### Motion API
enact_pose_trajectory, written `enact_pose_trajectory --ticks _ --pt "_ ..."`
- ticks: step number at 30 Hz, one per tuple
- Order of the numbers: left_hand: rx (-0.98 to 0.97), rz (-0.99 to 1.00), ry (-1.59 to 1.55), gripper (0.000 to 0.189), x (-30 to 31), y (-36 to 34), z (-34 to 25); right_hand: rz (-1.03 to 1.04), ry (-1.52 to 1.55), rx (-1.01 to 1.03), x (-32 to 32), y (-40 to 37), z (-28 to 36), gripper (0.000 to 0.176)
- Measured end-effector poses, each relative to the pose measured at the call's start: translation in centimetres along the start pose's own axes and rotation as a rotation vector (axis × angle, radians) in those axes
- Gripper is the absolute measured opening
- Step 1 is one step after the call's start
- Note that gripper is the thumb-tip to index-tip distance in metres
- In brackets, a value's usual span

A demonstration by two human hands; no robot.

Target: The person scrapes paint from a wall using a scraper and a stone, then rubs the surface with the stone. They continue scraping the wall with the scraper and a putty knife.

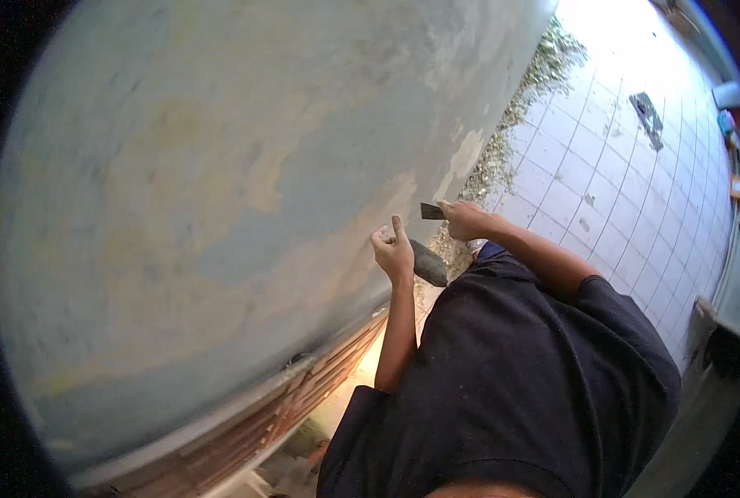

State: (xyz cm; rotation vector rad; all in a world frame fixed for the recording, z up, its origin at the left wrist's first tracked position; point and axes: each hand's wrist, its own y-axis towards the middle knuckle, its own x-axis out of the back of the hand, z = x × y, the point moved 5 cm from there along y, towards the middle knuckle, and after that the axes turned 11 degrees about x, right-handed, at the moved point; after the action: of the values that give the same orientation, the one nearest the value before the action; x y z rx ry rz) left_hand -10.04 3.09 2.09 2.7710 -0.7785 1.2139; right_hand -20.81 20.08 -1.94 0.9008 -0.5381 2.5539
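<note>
My left hand (393,253) is close to the wall (320,199), its thumb raised and fingers curled. It is closed on a grey trowel (431,264), whose broad blade sticks out to the right behind my wrist; the handle is mostly hidden. My right hand (468,221) grips a scraper (431,212) with a short dark blade pointing left toward the wall. A small gap separates the scraper from my left thumb. Patches of grey, cream and pinkish coating cover the wall beside both hands.
Flakes and crumbled debris (503,141) lie along the wall's foot on the white tiled floor (602,174). A dark flat piece (647,120) rests farther out on the tiles. Brown wooden strips (303,398) run beyond the wall's lower-left edge. Several items stand along the far right side.
</note>
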Motion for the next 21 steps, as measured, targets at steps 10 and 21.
enact_pose_trajectory --ticks 10,21 --pt "0.133 -0.194 -0.218 0.063 4.9 -3.7 5.3 0.07 0.593 -0.134 -0.7 -6.2 7.3 0.06" --pt "0.118 -0.425 -0.507 0.056 9.8 -9.7 8.0 -0.031 0.346 -0.064 -3.6 -7.2 10.4 0.039"
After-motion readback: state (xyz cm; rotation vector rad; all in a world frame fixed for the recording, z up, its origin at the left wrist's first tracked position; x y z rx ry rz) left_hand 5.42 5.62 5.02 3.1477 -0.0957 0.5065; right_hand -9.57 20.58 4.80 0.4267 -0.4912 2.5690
